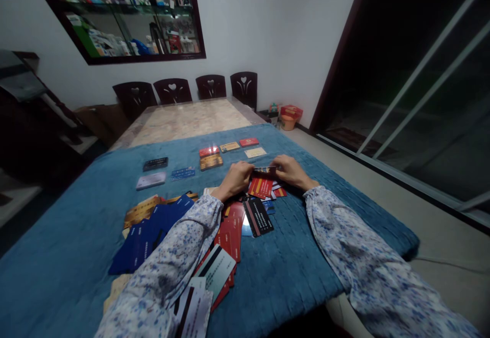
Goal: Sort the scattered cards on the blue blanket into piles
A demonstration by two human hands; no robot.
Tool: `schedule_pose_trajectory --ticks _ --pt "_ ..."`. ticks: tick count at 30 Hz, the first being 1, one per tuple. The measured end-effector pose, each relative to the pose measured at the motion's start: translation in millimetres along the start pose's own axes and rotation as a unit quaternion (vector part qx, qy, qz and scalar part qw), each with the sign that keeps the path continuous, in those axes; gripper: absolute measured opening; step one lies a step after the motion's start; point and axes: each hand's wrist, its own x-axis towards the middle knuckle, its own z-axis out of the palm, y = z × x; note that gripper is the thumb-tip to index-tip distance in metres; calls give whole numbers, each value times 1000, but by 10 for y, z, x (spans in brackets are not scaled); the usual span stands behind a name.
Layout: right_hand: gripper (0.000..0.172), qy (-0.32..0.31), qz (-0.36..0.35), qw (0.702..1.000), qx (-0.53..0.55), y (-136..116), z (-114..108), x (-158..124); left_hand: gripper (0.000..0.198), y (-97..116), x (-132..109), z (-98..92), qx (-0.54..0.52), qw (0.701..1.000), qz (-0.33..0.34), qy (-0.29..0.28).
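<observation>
Head view, nearest first: two flowered sleeves (344, 241) reach forward over a blue cloth (287, 266) that covers the near end of a table (184, 118). The left sleeve hides part of some pale cards (199, 302) with black stripes. Past them lies a run of red cards (231, 231), with a heap of blue cards (153, 231) to its left. A black card (259, 216) lies flat between the wrists; its lines of white print are too small to read.

Just beyond it a red fan (261, 187) of cards lies spread on the cloth, partly covered by the hands. The left hand (235, 178) and right hand (291, 171) meet above this fan. Between them is a dark card (265, 169), held level and just clear of the fan. The left fingers are curled and pinched on its left end, the right fingers on its right end. Only its near edge shows, and no writing on it can be made out.

Farther out, single cards lie spaced apart on the cloth:
- a grey card (151, 180)
- a small blue card (182, 173)
- a dark one (155, 164)
- a brown card (211, 162)
- a red one (209, 150)
- a yellow card (229, 146)
- another red (248, 142)
- a cream card (255, 152)

None of their print is legible. Beyond the cloth the table top is bare stone. Four chairs (210, 86) stand at its far end. A cabinet (126, 16) of bottles hangs on the wall above them. An orange basket (288, 122) sits on the floor at the right, near a glass door (429, 98).
</observation>
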Motion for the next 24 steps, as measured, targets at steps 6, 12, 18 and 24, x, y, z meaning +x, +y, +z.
schedule_pose_trajectory --ticks 6,12,18,24 --pt "9 60 -24 998 27 8 30 8 30 -18 -9 23 -4 1000 -6 11" --pt "8 154 -71 983 67 17 82 21 35 -24 -10 31 3 1000 -15 23" --pt "7 188 -96 976 59 -5 73 15 37 -75 -2 93 17 999 -18 47" --pt "10 158 -123 979 30 -48 88 23 34 -64 6 93 14 995 10 95"
